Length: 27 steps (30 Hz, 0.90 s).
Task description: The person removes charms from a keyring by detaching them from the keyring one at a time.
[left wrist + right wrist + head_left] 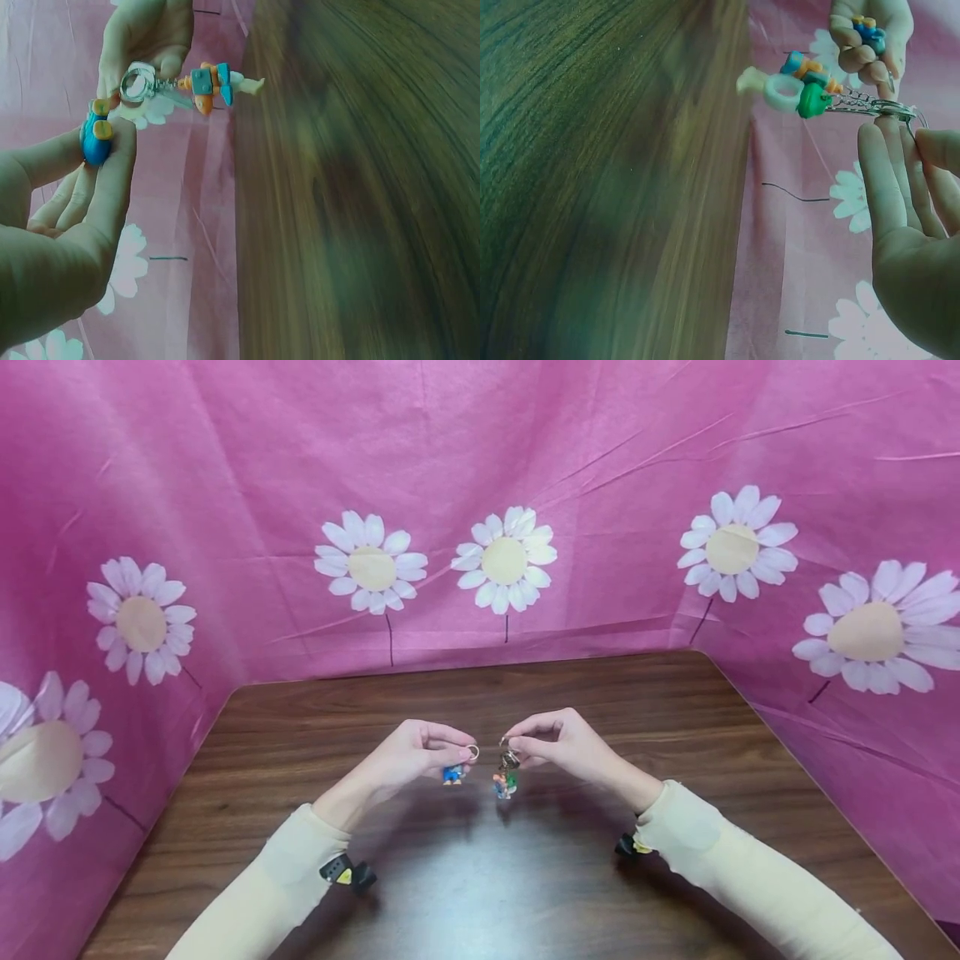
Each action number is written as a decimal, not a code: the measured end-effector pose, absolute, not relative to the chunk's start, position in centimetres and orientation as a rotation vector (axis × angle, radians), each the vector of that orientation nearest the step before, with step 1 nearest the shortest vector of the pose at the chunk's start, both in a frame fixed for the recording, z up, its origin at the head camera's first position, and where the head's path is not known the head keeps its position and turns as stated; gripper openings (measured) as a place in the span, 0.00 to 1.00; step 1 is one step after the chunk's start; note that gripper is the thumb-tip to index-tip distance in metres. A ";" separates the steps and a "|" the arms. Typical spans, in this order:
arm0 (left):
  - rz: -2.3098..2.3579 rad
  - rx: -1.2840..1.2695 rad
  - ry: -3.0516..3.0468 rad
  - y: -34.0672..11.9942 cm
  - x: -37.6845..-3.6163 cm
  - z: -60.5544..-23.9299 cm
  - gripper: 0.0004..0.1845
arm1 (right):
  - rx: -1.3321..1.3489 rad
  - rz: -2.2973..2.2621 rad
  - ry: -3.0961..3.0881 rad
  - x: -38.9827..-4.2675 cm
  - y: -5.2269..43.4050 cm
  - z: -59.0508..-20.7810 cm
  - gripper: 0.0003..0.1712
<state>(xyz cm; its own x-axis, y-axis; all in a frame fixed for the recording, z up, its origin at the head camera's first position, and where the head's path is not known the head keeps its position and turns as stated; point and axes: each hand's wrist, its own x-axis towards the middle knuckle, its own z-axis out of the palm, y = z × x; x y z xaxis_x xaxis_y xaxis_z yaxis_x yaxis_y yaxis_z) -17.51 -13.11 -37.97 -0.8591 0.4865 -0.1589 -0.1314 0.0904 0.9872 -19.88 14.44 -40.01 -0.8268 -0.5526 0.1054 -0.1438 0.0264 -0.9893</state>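
Note:
My left hand pinches a small keychain figure, blue with orange feet, between thumb and fingers. A metal ring shows at the fingertips. Across a small gap, my right hand pinches a metal key ring by its upper edge. From its several rings and chains hang charms: an orange and blue-grey figure, a green charm with a pale round loop, and a cream-coloured piece. In the head view both hands are above the table. How the rings link is too small to tell.
Under the hands lies a dark wood-grain table. A pink cloth with white daisies surrounds its back and sides. Each wrist wears a small black device, the left one and the right one.

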 end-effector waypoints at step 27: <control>1.891 0.060 1.924 -27.1 -19.3 -44.1 0.23 | -0.557 -1.858 1.963 -20.3 16.0 -40.2 0.14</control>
